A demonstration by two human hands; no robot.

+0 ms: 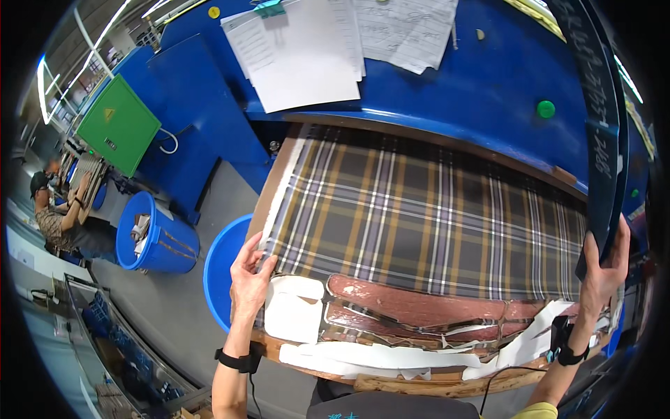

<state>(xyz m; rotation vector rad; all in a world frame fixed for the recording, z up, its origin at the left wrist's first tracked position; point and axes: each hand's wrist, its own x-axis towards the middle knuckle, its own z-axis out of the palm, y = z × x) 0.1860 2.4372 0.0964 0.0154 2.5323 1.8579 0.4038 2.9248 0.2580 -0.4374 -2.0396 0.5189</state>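
Note:
A dark plaid fabric (412,209) with mustard, white and purple-grey lines lies flat in front of me. At its left near corner, my left hand (250,281) is closed on the fabric's edge, thumb on top. My right hand (606,272) grips the lower end of a long dark flat piece (601,140) with pale handwriting, which rises steeply on the right. Nearer me are worn reddish slabs (412,299) with narrow plaid scraps between them, a white pad (292,307) and torn white strips (377,359).
A blue machine body (488,91) spans the far side, with clipped papers (307,63) and a green button (546,109). Blue bins (162,241) stand at left, below a green cabinet (118,126). Another person (63,209) works at far left. A cable (488,387) hangs near my right wrist.

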